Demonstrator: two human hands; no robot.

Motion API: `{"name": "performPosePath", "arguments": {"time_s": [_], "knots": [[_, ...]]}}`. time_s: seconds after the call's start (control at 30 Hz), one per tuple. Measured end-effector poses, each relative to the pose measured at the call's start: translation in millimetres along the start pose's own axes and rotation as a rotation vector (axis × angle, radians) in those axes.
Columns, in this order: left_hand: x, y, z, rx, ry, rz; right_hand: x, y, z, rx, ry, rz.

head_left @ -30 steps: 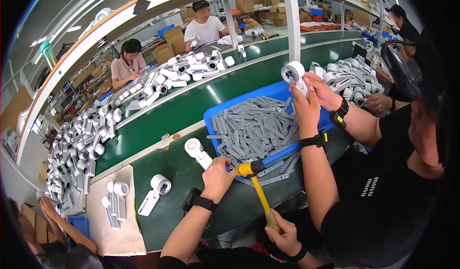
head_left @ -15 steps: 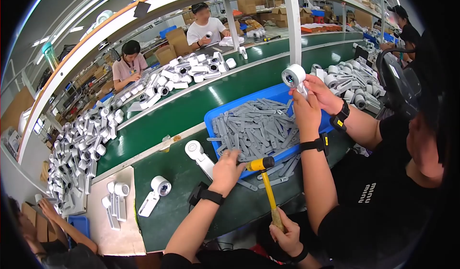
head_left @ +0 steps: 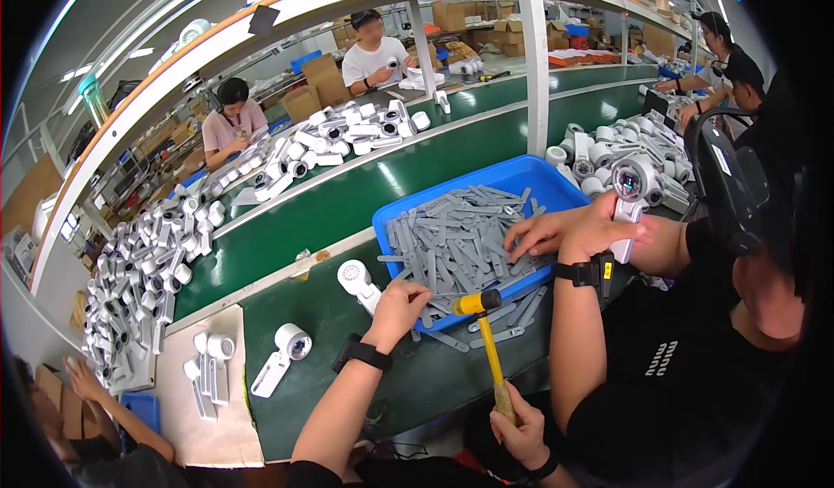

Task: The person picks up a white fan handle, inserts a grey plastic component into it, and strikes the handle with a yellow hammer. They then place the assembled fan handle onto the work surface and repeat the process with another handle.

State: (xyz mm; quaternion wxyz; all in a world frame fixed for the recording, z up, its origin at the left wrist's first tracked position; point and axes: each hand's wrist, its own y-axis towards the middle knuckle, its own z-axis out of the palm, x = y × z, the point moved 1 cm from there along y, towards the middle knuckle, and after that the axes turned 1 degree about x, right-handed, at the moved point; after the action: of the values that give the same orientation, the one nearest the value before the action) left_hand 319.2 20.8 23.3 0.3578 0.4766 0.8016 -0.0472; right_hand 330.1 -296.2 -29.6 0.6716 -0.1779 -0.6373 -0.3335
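My right hand [head_left: 523,429] is closed around the handle of a hammer [head_left: 491,353] with a yellow and black head, held upright by the near edge of the blue bin [head_left: 543,171]. Grey flat strips [head_left: 460,236] lie heaped in that bin. Over its near left rim is my left hand [head_left: 400,312], thumb and fingertips pinched together; whatever sits between them is too small to make out. Just beyond it a white handheld fan [head_left: 354,275] lies on the green bench, partly hidden by the hand. Another white fan [head_left: 282,358] lies farther left.
A co-worker at my right holds a white fan [head_left: 632,179] and reaches into the bin. White fans are piled at the left [head_left: 143,279], across the green conveyor [head_left: 417,162] and at the right. Several fans rest on a cardboard sheet [head_left: 217,436]. A white post [head_left: 534,71] stands ahead.
My left hand has drawn back from the strips, its fingers now pinched. The hammer has barely moved. The co-worker has shifted the fan rightward and put one hand into the bin.
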Motion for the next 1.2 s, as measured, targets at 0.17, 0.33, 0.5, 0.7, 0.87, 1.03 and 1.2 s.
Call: {"name": "performPosePath", "arguments": {"time_s": [0.17,0.33,0.5,0.7,0.87,1.03,1.2], "knots": [[21,6,-2,-0.044,-0.076,-0.049,-4,3,5,0.023,-0.025,-0.027],[23,8,-8,0.038,-0.119,-0.148,-8,3,3,0.052,-0.046,-0.035],[18,11,-9,0.022,0.071,-0.035,-10,8,-1,0.037,-0.038,-0.018],[7,34,-2,-0.136,0.188,0.092,-6,10,4,0.047,-0.013,0.016],[13,58,13,0.021,0.399,0.450,-6,4,4,0.030,-0.013,0.050],[7,74,-4,0.051,0.457,0.514,-8,5,0,0.018,-0.005,0.076],[13,75,-21,-0.032,0.066,0.170,-12,11,3,0.041,0.010,0.083]]}}
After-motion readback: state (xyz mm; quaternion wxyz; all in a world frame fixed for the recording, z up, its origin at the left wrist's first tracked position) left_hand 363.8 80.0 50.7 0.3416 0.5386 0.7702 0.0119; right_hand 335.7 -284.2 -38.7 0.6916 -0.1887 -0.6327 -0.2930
